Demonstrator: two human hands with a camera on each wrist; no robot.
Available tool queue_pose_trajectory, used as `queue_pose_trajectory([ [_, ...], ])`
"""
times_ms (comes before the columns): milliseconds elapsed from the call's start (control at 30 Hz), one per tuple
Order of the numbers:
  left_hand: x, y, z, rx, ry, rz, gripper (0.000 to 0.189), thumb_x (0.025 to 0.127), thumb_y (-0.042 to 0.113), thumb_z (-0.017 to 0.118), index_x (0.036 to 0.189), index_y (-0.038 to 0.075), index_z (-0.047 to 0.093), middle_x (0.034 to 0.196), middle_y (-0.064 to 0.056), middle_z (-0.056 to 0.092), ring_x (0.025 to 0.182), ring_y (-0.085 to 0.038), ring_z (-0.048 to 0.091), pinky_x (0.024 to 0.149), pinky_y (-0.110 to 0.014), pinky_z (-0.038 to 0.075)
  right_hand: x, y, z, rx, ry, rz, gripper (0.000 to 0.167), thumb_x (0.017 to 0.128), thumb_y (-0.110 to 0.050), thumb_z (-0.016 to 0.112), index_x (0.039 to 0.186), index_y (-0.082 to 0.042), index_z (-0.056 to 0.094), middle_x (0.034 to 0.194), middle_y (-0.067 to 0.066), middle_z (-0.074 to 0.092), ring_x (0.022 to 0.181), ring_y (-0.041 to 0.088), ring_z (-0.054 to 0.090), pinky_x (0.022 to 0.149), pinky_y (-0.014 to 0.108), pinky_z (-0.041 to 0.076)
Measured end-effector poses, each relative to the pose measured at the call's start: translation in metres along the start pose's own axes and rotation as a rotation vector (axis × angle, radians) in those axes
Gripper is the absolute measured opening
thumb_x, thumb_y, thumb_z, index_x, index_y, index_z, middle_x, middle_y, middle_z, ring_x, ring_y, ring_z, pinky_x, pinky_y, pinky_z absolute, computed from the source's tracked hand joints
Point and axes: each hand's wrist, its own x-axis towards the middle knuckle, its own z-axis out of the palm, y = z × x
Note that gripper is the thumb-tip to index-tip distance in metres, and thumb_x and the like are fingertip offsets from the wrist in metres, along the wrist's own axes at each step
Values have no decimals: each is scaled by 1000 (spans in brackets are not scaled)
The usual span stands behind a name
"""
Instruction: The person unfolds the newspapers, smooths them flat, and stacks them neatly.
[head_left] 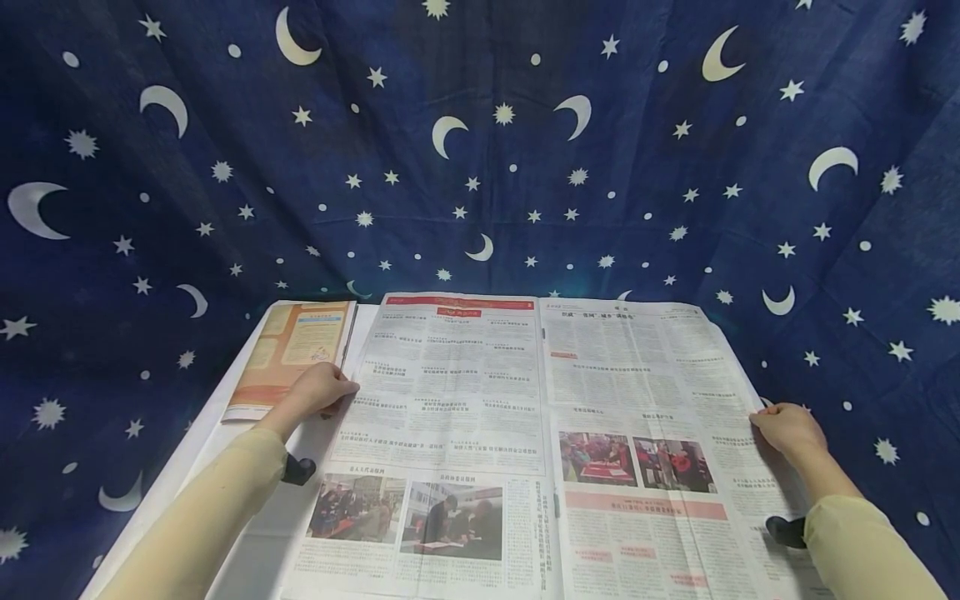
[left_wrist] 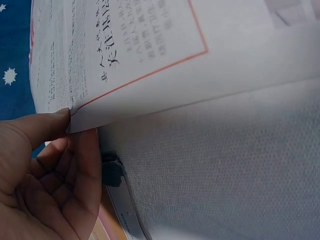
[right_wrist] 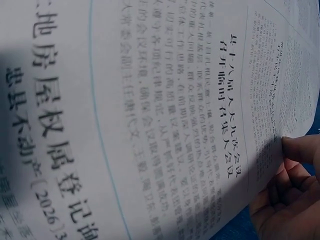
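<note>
A wide newspaper (head_left: 450,400) lies spread open, its two pages meeting at a fold down the middle. At its left edge, my left hand (head_left: 318,390) pinches the paper between thumb and fingers; the left wrist view shows the thumb on top of the newspaper (left_wrist: 150,95) and curled fingers (left_wrist: 85,170) below. My right hand (head_left: 793,433) pinches the opposite edge, and the right wrist view shows its thumb on the printed side of the newspaper (right_wrist: 165,125). Under the left forearm and hand sits an orange-and-tan folded paper (head_left: 288,350), partly covered.
A white table surface (head_left: 277,508) shows left of the newspaper. Behind and at both sides hangs a dark blue cloth (head_left: 480,167) with moons and stars. Each wrist carries a black strap mount (head_left: 786,532).
</note>
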Motion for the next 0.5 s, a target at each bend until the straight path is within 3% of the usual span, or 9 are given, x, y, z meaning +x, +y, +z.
queue_pose_trajectory([
  [500,-1,1,4,52,15,-10,21,95,16,72,93,-2,62,81,-12,64,68,-21,62,58,-29,52,-5,-2,0,-27,-6,13,36,98,-19,55,99,16,61,92,30,60,81,39,54,60,38,42],
])
